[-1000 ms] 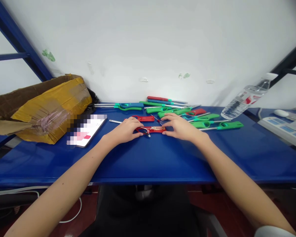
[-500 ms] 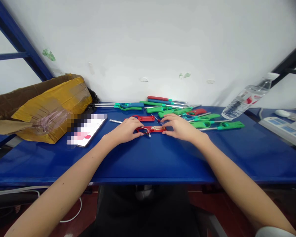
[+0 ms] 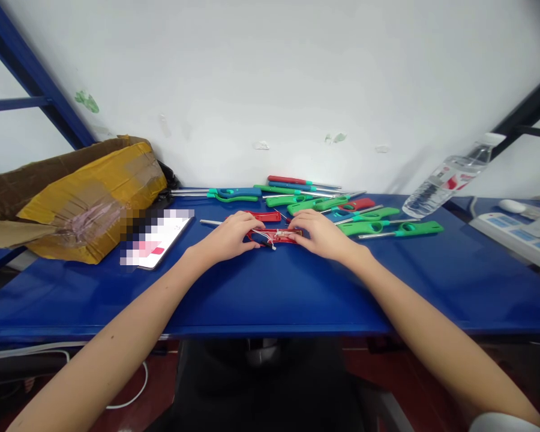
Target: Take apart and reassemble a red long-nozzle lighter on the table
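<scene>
An opened red lighter body (image 3: 283, 235) lies on the blue table, with white wires and a small dark part (image 3: 263, 239) showing at its left half. My left hand (image 3: 232, 236) grips its left end between thumb and fingers, and a metal rod (image 3: 210, 222) sticks out to the left from behind that hand. My right hand (image 3: 317, 234) has thumb and fingers closed on the right half of the body. Just behind lies a separate red shell piece (image 3: 267, 216), touching neither fingertip as far as I can see.
Several green, blue and red lighters (image 3: 364, 228) lie behind and to the right. A phone (image 3: 166, 240) and a taped cardboard box (image 3: 94, 204) are on the left. A water bottle (image 3: 447, 180) leans at the back right, near a white power strip (image 3: 517, 237).
My right hand has moved slightly left along the red body. White wires now reach across its middle, and the dark part shows more beside my left fingers.
</scene>
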The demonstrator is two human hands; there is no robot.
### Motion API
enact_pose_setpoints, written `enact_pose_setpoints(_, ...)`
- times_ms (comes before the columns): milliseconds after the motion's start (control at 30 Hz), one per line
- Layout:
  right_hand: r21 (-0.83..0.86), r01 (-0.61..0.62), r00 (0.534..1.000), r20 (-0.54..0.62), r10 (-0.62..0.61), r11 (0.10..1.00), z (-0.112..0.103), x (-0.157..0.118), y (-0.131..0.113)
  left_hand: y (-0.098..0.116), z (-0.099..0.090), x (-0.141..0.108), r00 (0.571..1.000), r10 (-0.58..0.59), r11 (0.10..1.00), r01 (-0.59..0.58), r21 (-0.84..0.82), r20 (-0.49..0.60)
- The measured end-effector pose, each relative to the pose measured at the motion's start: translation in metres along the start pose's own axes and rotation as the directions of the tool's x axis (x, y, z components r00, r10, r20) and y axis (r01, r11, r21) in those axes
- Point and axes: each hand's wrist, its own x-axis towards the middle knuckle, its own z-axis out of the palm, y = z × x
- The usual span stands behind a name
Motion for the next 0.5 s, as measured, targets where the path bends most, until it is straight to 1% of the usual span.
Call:
enact_pose_setpoints(233, 0.053, -0.074, 0.997, 0.019, 0.073, 0.996, -0.0035, -0.0002, -0.0049, -0.0024, 0.001, -0.0007, 1.0, 0.001, 1.0, -0.001, -0.011, 0.006)
enact_pose_setpoints(500, 0.051, -0.08, 0.997, 0.024, 0.078, 0.996, -0.0016, -0.0007, -0.0029, -0.0047, 0.002, -0.0002, 1.0, -0.004, 1.0, 0.004, -0.02, 0.012)
